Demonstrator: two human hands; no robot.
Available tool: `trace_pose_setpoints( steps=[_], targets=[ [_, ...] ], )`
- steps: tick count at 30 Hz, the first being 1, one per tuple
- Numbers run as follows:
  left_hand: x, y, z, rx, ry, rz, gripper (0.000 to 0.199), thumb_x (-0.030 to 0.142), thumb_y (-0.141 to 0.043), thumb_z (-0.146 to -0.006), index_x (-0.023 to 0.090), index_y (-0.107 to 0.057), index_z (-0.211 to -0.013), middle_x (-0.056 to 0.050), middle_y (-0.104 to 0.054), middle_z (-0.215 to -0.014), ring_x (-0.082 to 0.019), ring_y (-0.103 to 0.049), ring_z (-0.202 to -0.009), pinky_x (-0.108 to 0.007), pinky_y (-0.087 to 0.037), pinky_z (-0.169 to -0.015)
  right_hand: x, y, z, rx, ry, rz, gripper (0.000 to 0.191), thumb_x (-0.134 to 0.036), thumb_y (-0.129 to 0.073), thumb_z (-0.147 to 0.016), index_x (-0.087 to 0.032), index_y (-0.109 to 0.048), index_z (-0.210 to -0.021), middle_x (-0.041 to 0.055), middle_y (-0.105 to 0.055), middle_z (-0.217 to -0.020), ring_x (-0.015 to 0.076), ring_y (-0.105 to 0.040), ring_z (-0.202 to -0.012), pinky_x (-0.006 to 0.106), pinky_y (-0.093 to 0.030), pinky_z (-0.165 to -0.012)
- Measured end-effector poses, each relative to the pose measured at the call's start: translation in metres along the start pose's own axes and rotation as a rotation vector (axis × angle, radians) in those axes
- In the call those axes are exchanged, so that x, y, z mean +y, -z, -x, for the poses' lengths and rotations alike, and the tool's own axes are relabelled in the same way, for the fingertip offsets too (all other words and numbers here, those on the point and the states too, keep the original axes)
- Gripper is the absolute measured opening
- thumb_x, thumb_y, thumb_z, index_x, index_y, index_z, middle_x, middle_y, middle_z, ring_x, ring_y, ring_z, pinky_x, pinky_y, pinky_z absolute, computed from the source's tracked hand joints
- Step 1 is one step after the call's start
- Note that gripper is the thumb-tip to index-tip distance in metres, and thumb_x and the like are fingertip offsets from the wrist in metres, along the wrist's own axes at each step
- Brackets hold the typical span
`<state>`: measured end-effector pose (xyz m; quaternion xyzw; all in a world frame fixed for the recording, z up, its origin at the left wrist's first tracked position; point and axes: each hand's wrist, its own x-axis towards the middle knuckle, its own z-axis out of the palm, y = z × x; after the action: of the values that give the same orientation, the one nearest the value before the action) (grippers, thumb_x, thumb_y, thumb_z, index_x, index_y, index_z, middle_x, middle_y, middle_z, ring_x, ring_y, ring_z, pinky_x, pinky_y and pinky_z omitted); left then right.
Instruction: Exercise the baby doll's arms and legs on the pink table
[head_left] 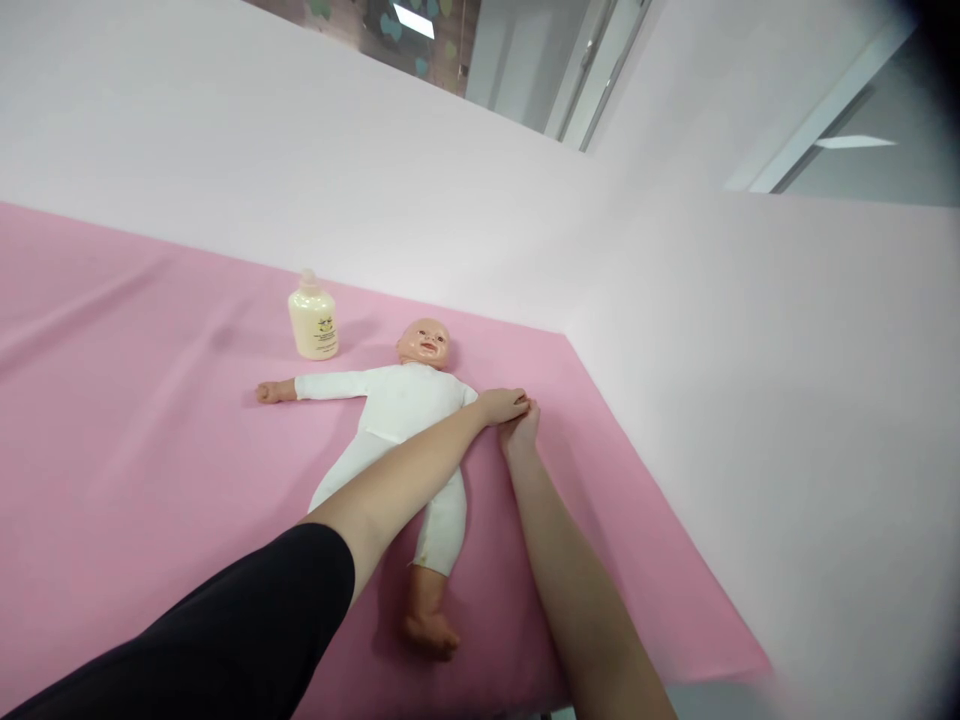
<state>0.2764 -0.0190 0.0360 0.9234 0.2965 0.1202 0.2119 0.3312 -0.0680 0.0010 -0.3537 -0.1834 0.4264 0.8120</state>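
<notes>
A baby doll (pixel 409 395) with a white cloth body lies on its back, its head towards the wall. My left hand (pixel 504 405) reaches across the doll's body and is closed around the end of its arm on the right side. Against it, my right hand (pixel 523 428) is closed at the same arm end, with its fingertips meeting my left fingers. Both hands cover the doll's hand there. The doll's other arm (pixel 330 385) lies stretched out to the left. My left forearm hides part of its legs, and one bare foot (pixel 431 625) shows below.
A pale yellow lotion bottle (pixel 313 322) stands upright left of the doll's head. Everything rests on a pink padded surface (pixel 150 450), creased at the left. A white wall (pixel 225 150) borders the back, and another wall (pixel 810 420) rises beyond the right edge.
</notes>
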Motion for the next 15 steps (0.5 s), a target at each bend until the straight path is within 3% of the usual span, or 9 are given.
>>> trace_pose_setpoints(
  steps=[15],
  targets=[
    [0.0019, 0.0016, 0.0025, -0.022, 0.022, 0.012, 0.037, 0.050, -0.037, -0.089, 0.020, -0.053, -0.103, -0.007, -0.066, -0.104, -0.023, -0.063, -0.093, -0.033, -0.046, -0.079, -0.0049, -0.0018, 0.0012, 0.053, -0.041, -0.104, 0.031, -0.034, -0.024, -0.089, -0.022, -0.047, -0.071, -0.0043, -0.055, -0.065, 0.0099, -0.057, -0.061, 0.023, -0.051, -0.061]
  ],
)
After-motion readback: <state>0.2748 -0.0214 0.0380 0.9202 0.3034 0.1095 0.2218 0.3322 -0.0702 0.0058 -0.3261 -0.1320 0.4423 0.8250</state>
